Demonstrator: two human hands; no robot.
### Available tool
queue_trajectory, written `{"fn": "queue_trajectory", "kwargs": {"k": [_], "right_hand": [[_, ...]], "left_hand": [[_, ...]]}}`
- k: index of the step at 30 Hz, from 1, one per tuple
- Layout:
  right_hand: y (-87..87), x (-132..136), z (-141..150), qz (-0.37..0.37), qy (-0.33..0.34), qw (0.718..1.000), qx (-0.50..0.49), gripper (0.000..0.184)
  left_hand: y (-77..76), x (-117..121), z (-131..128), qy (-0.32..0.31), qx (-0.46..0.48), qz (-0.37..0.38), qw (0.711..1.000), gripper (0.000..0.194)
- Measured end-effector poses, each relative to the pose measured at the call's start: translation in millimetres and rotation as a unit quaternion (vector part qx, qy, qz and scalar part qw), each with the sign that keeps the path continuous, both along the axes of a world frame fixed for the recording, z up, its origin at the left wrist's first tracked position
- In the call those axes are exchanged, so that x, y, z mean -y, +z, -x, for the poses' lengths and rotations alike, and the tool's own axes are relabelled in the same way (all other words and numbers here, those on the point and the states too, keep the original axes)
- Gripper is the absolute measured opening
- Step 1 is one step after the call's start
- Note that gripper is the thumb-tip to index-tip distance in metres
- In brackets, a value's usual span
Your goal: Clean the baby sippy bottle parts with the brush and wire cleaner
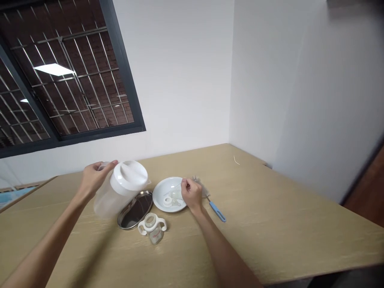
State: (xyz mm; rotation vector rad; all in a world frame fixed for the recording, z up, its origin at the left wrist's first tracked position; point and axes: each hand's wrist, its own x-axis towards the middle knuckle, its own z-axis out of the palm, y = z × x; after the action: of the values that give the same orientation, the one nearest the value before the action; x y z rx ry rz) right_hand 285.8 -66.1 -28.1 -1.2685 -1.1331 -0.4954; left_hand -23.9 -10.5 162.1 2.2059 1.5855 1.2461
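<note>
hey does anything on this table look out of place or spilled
A thin pale strip lies alone near the far corner of the table, apart from the bowl, so it looks stray. I see no clear spill.

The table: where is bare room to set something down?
Widest bare patch: right of the blue brush, in front of the thin strand. Smaller: before the handled bottle, between the forearms. Crowded: among pitcher, metal tray and white plate.

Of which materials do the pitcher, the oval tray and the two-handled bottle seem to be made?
Pitcher: probably frosted plastic, since it looks cloudy and translucent.
Oval tray: polished metal, likely stainless steel, with mirror-like reflections.
Two-handled bottle: clear glass or plastic, the look leaves this open; its opaque white handles suggest plastic.
</note>
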Motion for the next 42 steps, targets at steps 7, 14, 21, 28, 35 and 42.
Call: {"fn": "queue_trajectory", "kwargs": {"k": [7, 14, 21, 28, 35, 42], "right_hand": [[-1.0, -0.9, -6.2, -0.007, -0.01, 1.0, -0.021, 0.04], [-2.2, -1.1, -11.3, -0.013, -0.014, 0.999, -0.036, 0.04], [-5.3, -1.7, -16.2, -0.029, -0.032, 0.998, -0.043, 0.04], [-5.2, -2.0, -14.3, -0.035, -0.024, 0.999, -0.033, 0.041], [-8.2, -3.9, -14.1, -0.011, -0.021, 0.999, -0.046, 0.041], [-9.2, -4.5, -12.1, 0.002, -0.016, 0.998, -0.061, 0.041]], "left_hand": [[-6.5, 1.6, -53.2, -0.018, -0.154, -0.01, 0.988, 0.056], [-25.1, -2.2, -108.6, -0.086, -0.235, 0.005, 0.968, 0.058], [-30.3, -11.5, -157.0, -0.129, -0.208, -0.003, 0.97, 0.056], [-19.3, -36.0, -155.4, -0.103, -0.203, -0.007, 0.974, 0.058], [-9.9, -49.0, -106.8, -0.065, -0.242, 0.007, 0.968, 0.057], [-13.3, -31.6, -99.8, -0.095, -0.251, 0.03, 0.963, 0.054]]}}
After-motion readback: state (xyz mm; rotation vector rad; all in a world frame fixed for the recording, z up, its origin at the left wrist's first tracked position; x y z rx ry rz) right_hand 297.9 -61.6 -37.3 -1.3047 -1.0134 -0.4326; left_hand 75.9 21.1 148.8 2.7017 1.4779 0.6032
